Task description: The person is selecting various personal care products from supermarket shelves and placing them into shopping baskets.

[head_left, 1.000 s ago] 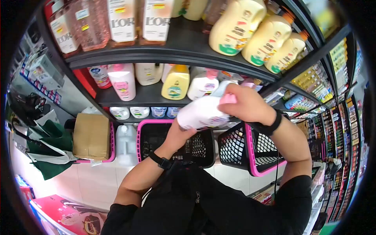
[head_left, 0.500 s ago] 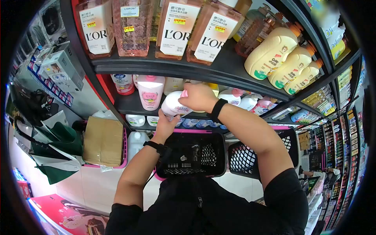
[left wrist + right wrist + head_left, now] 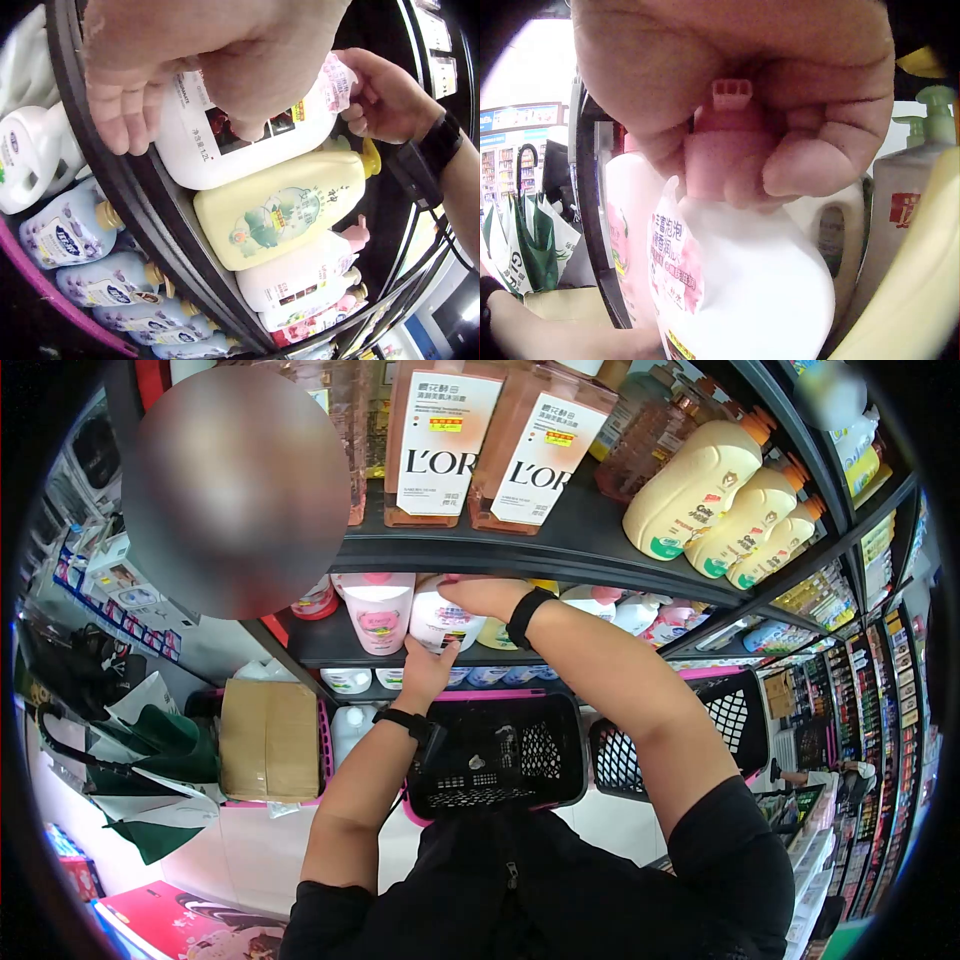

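A white pump bottle (image 3: pixel 757 262) with a pink pump top (image 3: pixel 727 150) stands upright on the middle shelf, beside a pink bottle (image 3: pixel 378 615). My right hand (image 3: pixel 492 598) grips the pump top from above, fingers and thumb wrapped round it. Low on the same bottle, my left hand (image 3: pixel 428 672) lies across the front. Its thumb presses on the label in the left wrist view, while the straight fingers (image 3: pixel 135 124) lie along the base at the shelf edge. On the bottle's other side is a pale yellow bottle (image 3: pixel 292 206) with a yellow pump.
Above is a shelf (image 3: pixel 590 550) of large pink-brown and cream bottles. Blue bottles (image 3: pixel 71 225) fill the lower level. Black baskets (image 3: pixel 500 800) with pink rims and a cardboard box (image 3: pixel 270 740) stand below. A blurred round patch covers the upper left of the head view.
The white bottle has moved left and inward, from tilted in front of the shelf to upright beside the pink bottle. Both hands moved with it; the left has shifted to its lower front.
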A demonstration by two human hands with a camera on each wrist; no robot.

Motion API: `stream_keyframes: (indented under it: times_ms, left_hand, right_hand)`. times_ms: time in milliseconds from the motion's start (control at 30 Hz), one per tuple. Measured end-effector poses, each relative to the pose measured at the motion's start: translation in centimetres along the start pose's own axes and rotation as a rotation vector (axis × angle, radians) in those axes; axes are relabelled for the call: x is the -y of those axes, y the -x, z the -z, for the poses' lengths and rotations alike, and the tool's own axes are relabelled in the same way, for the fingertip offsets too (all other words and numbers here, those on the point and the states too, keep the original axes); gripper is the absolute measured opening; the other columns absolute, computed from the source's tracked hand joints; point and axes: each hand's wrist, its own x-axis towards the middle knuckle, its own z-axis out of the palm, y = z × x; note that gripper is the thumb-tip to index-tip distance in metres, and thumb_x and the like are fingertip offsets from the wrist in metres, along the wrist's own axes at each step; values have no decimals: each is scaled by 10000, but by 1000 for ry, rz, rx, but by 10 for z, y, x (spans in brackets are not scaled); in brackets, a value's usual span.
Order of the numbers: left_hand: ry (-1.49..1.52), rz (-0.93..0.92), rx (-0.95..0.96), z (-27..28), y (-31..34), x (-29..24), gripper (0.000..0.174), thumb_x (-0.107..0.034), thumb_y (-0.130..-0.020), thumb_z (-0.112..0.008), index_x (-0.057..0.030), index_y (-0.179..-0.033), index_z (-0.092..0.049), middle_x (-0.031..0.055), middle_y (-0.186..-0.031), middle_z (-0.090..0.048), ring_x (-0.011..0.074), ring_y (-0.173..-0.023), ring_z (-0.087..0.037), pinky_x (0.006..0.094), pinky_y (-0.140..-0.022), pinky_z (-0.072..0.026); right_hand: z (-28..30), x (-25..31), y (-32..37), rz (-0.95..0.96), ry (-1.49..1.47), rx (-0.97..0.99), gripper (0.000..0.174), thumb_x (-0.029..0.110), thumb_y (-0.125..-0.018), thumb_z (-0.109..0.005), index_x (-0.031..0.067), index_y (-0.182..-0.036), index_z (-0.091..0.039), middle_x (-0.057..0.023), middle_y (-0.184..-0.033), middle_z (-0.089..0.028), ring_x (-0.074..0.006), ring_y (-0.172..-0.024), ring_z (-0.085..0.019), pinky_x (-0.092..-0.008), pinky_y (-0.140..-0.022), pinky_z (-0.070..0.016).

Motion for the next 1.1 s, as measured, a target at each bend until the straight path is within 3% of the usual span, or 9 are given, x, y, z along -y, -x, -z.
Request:
stream_keyframes:
  times_ms: [133, 233, 400, 467, 600, 700, 867, 967, 1100]
  left_hand:
    - [-25, 3, -34, -6, -5, 8, 803, -383, -849, -782, 128, -1293, -350, 308, -1229, -624, 369, -1173, -628, 413, -994, -476]
    - [26, -18, -60, -11, -10, 17, 778, -372, -847, -794, 135, -1265, -380, 285, -1213, -635, 328, -1158, -632, 395, -984, -479]
    - [222, -240, -102, -32, -41, 85, 644, -291, -843, -803, 81, -1249, -471, 218, -1159, -672, 291, -1070, -660, 403, -912, -513]
    - [48, -100, -117, -17, -16, 30, 583, -276, -844, -806, 77, -1212, -524, 199, -1145, -676, 274, -1022, -667, 383, -895, -522]
    - [78, -57, -110, -18, -30, 65, 491, -233, -905, -748, 36, -1252, -528, 136, -992, -679, 174, -785, -631, 329, -720, -530]
    - [300, -20, -83, -19, -13, 51, 620, -211, -947, -695, 33, -1414, -368, 50, -763, -604, 94, -615, -533, 237, -534, -431]
    - [247, 72, -188, -30, 37, 71, 668, -228, -981, -636, 63, -1483, -304, 41, -826, -584, 90, -686, -521, 239, -562, -432]
    - [192, 167, 12, -41, 84, 105, 210, -188, -1002, -556, -11, -1114, -548, 14, -735, -540, 100, -606, -500, 245, -519, -411]
    - [304, 449, -67, -90, 170, 114, 147, -200, -986, -598, -56, -1007, -581, 37, -749, -586, 119, -620, -560, 242, -507, -445]
  right_hand:
    - [5, 11, 13, 63, 199, -194, 280, 332, -898, -589, 111, -1036, -690, -112, -1044, -715, -262, -973, -661, -352, -883, -492]
    - [6, 13, 19, -4, 163, -137, 416, 448, -912, -545, 143, -1150, -698, -119, -1291, -657, -309, -1199, -611, -408, -1049, -438]
    - [9, 15, 76, 66, 264, -251, 532, 466, -877, -642, 32, -1185, -615, -213, -995, -719, -385, -959, -695, -490, -824, -544]
    - [0, 7, 126, 77, 170, -338, 597, 392, -866, -691, 21, -1298, -515, -254, -861, -694, -417, -814, -692, -510, -733, -546]
    - [-21, -52, 219, 89, 28, -200, 582, 330, -902, -682, 38, -1357, -466, -195, -834, -695, -386, -783, -689, -489, -681, -529]
    - [-19, -114, 283, 94, -153, -113, 526, 296, -905, -686, 39, -1328, -511, -137, -817, -684, -339, -759, -675, -442, -672, -523]
    - [27, -211, 379, -30, -279, -299, 417, 269, -886, -699, 43, -1221, -597, -112, -800, -702, -294, -738, -693, -412, -669, -536]
    - [67, -286, 414, -260, -186, -540, 362, 259, -871, -706, 31, -1141, -629, -123, -821, -710, -288, -759, -705, -396, -672, -545]
    - [57, -427, 424, -449, -118, -598, 364, 264, -834, -712, 11, -1084, -637, -181, -900, -715, -338, -848, -707, -436, -757, -549]
